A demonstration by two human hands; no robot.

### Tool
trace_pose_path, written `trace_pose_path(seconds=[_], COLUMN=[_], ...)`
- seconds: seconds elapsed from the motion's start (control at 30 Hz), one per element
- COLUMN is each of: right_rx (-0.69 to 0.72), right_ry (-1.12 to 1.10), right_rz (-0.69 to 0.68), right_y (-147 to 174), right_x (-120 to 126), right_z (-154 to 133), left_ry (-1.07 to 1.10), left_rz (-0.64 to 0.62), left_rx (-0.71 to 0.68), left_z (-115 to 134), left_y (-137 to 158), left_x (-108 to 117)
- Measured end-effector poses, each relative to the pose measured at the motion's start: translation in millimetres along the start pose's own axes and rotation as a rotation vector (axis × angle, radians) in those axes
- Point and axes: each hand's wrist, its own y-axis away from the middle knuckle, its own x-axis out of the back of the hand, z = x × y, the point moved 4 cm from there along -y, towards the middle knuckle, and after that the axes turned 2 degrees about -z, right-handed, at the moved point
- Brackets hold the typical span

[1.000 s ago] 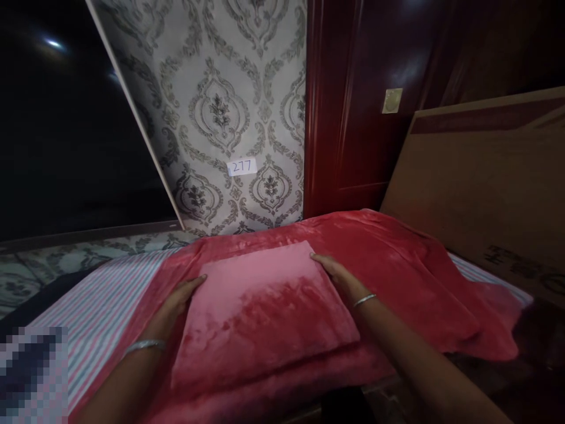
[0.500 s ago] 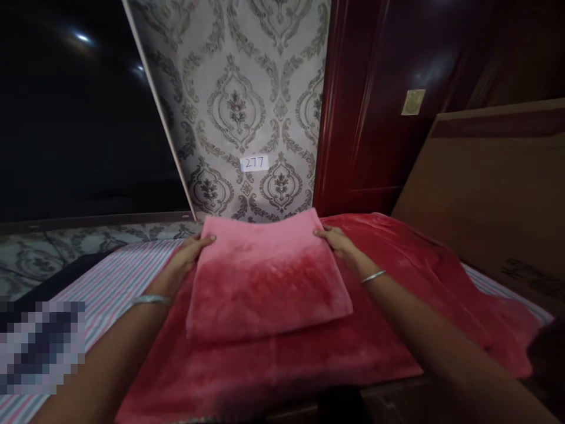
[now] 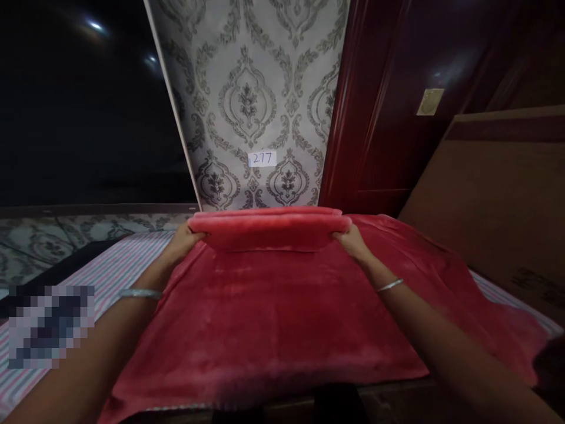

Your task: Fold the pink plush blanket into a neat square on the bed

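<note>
Left hand [image 3: 182,241]: thumb laid over the near face at the cloth's left end, pinching it against the fingers, which are mostly hidden.
Right hand [image 3: 354,242]: mirrors that grip, thumb and fingers pinching the right end.
Held cloth [image 3: 269,231]: the folded red cloth is stretched between the two hands, at three o'clock from the left fingers and nine o'clock from the right.
Long axis: runs nine to three, nearly level, across the body.
Nearer hand: neither; each has one end.
Folded edges: layered along the twelve o'clock side, with a flat panel reaching toward six.
Underneath: the spread red blanket [image 3: 278,318] fills the space at six o'clock from the cloth; whether the cloth's lower edge touches it, I cannot tell.
Bracelets: a silvery one [image 3: 141,293] on the left wrist, another [image 3: 391,285] on the right.
Striped sheet [image 3: 108,259]: at eight to nine o'clock, beyond the left hand.
Cardboard box [image 3: 503,194]: toward two o'clock, well apart from the right hand.
Patterned wall [image 3: 249,112]: twelve o'clock, behind the cloth.
</note>
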Motion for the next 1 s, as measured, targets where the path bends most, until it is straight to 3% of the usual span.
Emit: trace_pose_path(seconds=[0.1, 0.2, 0.37, 0.57, 0.73, 0.8, 0.9, 1.0], right_rx=[0.08, 0.107, 0.142, 0.081, -0.176, -0.211, -0.055, 0.109], right_ry=[0.032, 0.106, 0.16, 0.268, 0.202, 0.227, 0.391, 0.591], right_rz=[-0.065, -0.117, -0.158, -0.29, -0.255, -0.201, -0.212, -0.382], right_y=[32.6, 63.2, 119.6, 170.8, 181.5, 180.0, 177.6, 183.9], right_x=[1.1, 4.7, 8.5, 13.7, 28.1, 27.9, 13.3, -11.5], right_z=[-0.2, 2.8, 22.6, 36.4, 34.1, 25.0, 0.9, -15.5], left_ry=[-0.098, -0.204, -0.271, -0.369, -0.422, -0.471, -0.606, -0.768], left_rz=[-0.09, -0.103, -0.127, -0.247, -0.197, -0.15, -0.223, -0.391], left_rx=[0.031, 0.021, -0.038, -0.107, -0.102, -0.133, -0.27, -0.377], left_z=[-7.0, -16.9, -56.9, -86.5, -74.3, -60.3, -37.2, -28.8], left_y=[37.5, 67.6, 106.8, 156.9, 162.8, 157.3, 153.4, 158.9], left_x=[0.0, 3.3, 0.1, -2.5, 13.5, 8.7, -23.1, -63.8])
